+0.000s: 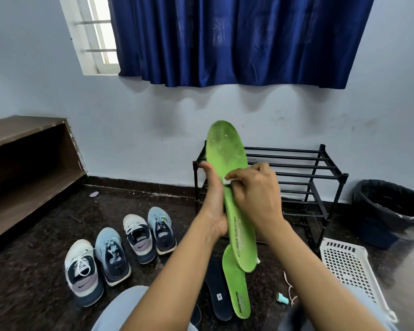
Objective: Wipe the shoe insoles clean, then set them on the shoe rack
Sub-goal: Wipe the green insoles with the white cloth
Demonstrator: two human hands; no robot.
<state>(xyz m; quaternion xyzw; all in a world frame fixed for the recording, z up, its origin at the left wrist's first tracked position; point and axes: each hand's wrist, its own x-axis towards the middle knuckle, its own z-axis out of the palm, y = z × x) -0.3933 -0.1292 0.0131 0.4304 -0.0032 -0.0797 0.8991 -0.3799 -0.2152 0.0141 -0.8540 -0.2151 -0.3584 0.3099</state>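
**Green insole held upright, being wiped in front of the rack**

- Left hand: gripping the green insole by its left edge, thumb lying up along that edge, fingers hidden behind it.
- Insole stands nearly upright in mid-air, toe end up and heel end down, in front of the left part of the shoe rack. It does not rest on the rack. Pale specks show on the toe area. There is dark lettering along the heel half, too blurred to read.
- Right hand: fingers curled, pinching a small white wad against the insole's face near mid-length.
- Floor, near centre: second green insole with dark printed lettering near its heel that I cannot read. Just to its left lies a navy insole carrying a small white square label, unreadable.
- Floor, near left: four trainers in a row. The two white-and-grey ones show the Nike swoosh.
- Rack: black, barred tiers, against the far wall.
- Right of the rack is a bin with a black liner. A white perforated basket sits nearer.
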